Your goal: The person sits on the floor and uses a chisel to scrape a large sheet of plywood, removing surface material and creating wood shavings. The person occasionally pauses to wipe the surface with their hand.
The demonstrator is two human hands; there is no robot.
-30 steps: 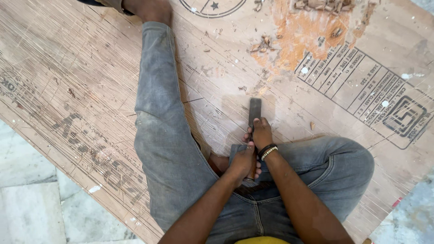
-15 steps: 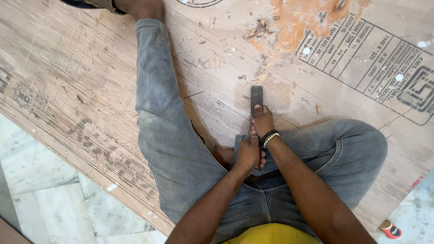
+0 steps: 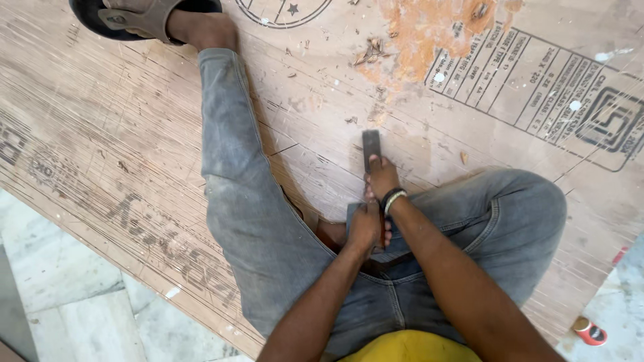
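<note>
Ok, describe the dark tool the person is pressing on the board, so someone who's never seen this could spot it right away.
Start at the big plywood sheet the person sits on, and look between the stretched-out leg and the bent knee. There the right hand presses down on a flat dark metal blade, with the left hand just behind. It is the only dark, straight-edged piece there; everything around it is pale wood chips.

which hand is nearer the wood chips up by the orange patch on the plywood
Right. The right hand presses the flat dark metal tool just below the wood chips; the left hand sits further back, near the lap.
</note>
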